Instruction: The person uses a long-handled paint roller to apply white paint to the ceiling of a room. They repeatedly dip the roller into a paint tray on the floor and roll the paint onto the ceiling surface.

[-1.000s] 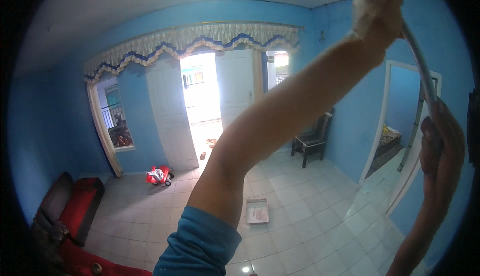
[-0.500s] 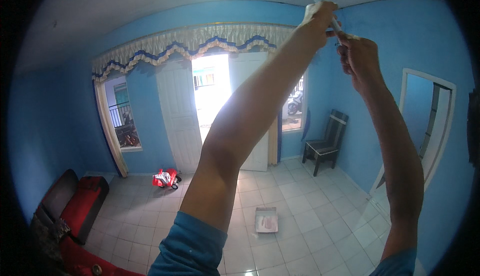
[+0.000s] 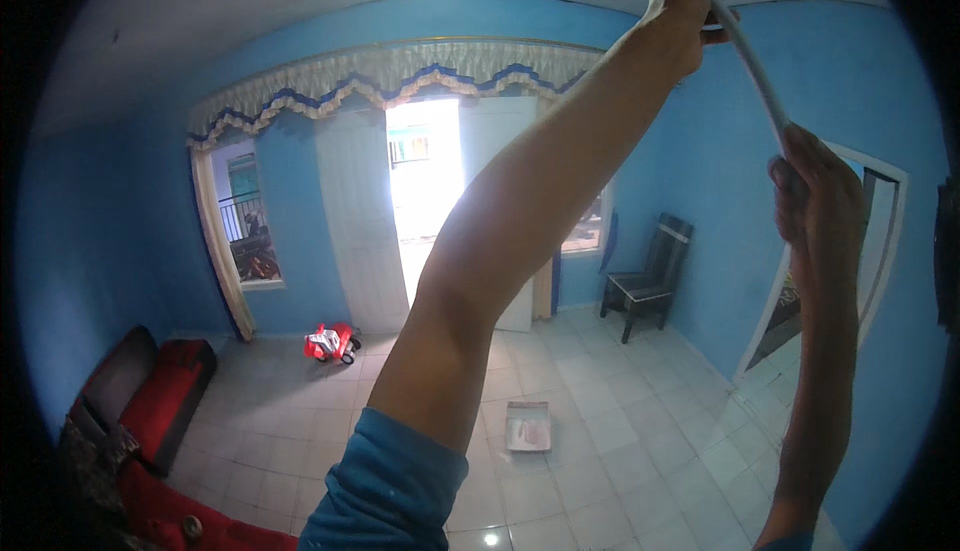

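Note:
A long, thin pale pole [image 3: 757,73] slants up toward the ceiling, its far end outside the picture. High up, my left hand [image 3: 688,13] is closed around it, arm stretched out. Lower and farther right, my right hand [image 3: 822,189] grips the same pole close to its lower end. A bare stretch of pole shows between the two hands. Whatever the pole's top end carries or touches cannot be seen.
On the tiled floor lies a shallow pale tray [image 3: 528,410]. A red-and-white ride-on toy [image 3: 331,343] stands near the white double doors [image 3: 362,211], one side open. A dark chair [image 3: 650,276] is by the right wall; red-and-black seats [image 3: 170,406] are at the left.
My right hand has moved down and right, while my left hand has gone up and right. They are farther apart, with more of the pole showing between them.

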